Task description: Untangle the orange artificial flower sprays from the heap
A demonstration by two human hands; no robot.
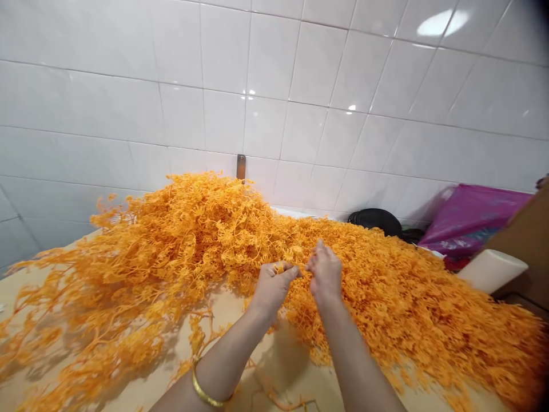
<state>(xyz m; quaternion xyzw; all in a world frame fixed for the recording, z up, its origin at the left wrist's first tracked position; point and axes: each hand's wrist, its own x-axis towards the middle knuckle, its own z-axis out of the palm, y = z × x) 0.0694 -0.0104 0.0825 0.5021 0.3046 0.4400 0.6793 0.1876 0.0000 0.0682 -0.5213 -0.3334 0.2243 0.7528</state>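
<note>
Orange artificial sprigs lie heaped in a tall, branching pile [206, 229] at the left and a denser pile [394, 292] at the right. Between them, near the centre, my left hand [272, 286] pinches a small orange piece [281, 267] between thumb and fingers. Close beside it on the right, my right hand [326, 272] is closed with its fingertips toward the left hand; whatever it holds is too small to make out. A gold bangle [203, 392] circles my left wrist.
A tan table [223, 309] bears the piles, with loose stems near its front. Behind stands a white tiled wall. At the right are a black round object [375, 220], a purple bag [476, 217], a white cylinder [493, 270] and a brown box [534, 246].
</note>
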